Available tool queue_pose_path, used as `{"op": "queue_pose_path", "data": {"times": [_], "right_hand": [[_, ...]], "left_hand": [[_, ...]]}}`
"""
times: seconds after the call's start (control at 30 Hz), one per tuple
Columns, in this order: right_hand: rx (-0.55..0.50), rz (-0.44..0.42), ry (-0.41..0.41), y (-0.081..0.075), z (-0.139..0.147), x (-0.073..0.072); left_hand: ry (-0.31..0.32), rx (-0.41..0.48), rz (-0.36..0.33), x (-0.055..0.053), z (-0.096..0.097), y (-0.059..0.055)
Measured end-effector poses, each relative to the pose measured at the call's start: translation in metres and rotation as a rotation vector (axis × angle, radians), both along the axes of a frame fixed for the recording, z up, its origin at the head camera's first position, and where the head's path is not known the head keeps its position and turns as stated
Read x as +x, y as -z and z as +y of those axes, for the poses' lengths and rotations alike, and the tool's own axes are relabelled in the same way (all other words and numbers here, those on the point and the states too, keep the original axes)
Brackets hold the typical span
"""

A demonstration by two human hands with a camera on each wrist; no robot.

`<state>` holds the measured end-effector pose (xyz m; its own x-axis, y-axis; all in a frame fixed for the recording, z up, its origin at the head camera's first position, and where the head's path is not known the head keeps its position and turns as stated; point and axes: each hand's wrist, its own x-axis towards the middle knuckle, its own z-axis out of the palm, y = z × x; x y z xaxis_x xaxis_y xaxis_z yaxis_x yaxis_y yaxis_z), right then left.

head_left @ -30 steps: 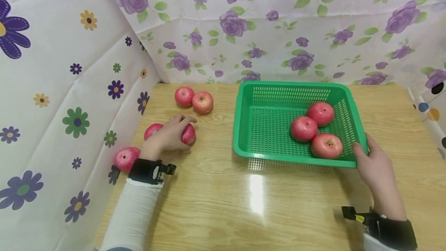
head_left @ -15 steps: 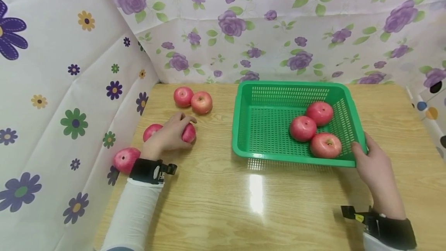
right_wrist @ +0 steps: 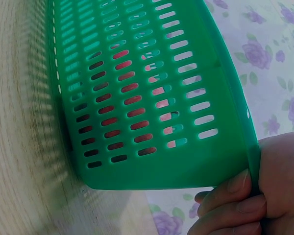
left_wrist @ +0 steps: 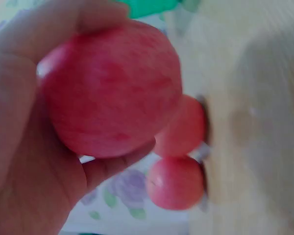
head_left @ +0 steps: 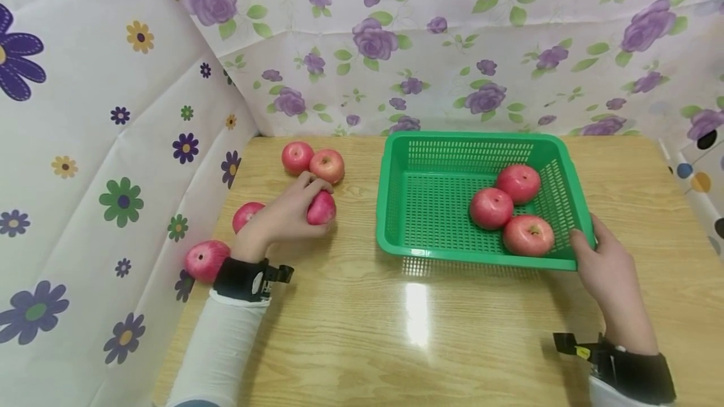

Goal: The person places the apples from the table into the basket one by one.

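Note:
My left hand [head_left: 288, 213] grips a red apple [head_left: 322, 208], thumb on one side and fingers on the other. In the left wrist view this apple [left_wrist: 112, 90] fills the grasp, raised off the wooden table. My right hand [head_left: 606, 265] holds the near right corner of a green plastic basket [head_left: 390, 206], thumb over the rim. Seen from the right wrist, its fingers [right_wrist: 235, 203] curl under the rim outside the slotted wall. Three apples, one of them at the front [head_left: 529, 235], lie in the basket's right half.
Two apples [head_left: 297, 157] sit together at the table's back left. Another apple [head_left: 246, 215] is partly hidden behind my left hand, and one more [head_left: 206, 260] lies by my left wrist at the flowered left wall [head_left: 85, 218]. A flowered sheet [head_left: 339, 80] hangs behind the table [head_left: 351, 331].
My left hand has lifted the apple and moved slightly right and toward the back with it. The right hand and the basket have stayed in place.

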<state>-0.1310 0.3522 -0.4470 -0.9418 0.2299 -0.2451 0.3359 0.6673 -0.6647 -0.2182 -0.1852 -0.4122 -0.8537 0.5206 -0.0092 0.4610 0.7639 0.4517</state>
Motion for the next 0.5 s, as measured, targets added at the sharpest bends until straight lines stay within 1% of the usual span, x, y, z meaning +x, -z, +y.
{"op": "queue_pose_path", "data": {"times": [0.1, 0.2, 0.3, 0.4, 0.5], "right_hand": [[-0.001, 0.004, -0.003, -0.001, -0.001, 0.0], [-0.001, 0.002, -0.004, -0.001, -0.001, 0.0], [-0.002, -0.001, -0.004, -0.001, -0.001, 0.0], [-0.004, -0.004, -0.004, 0.0, 0.0, 0.0], [-0.007, -0.005, -0.001, 0.0, 0.0, -0.001]], "left_hand": [[0.05, 0.047, 0.046, -0.001, 0.009, -0.007], [0.079, 0.077, 0.08, -0.003, 0.016, -0.013], [0.103, 0.074, 0.125, -0.004, 0.025, -0.02], [0.135, 0.053, 0.176, -0.005, 0.037, -0.026], [0.169, 0.05, 0.197, -0.005, 0.052, -0.032]]}}
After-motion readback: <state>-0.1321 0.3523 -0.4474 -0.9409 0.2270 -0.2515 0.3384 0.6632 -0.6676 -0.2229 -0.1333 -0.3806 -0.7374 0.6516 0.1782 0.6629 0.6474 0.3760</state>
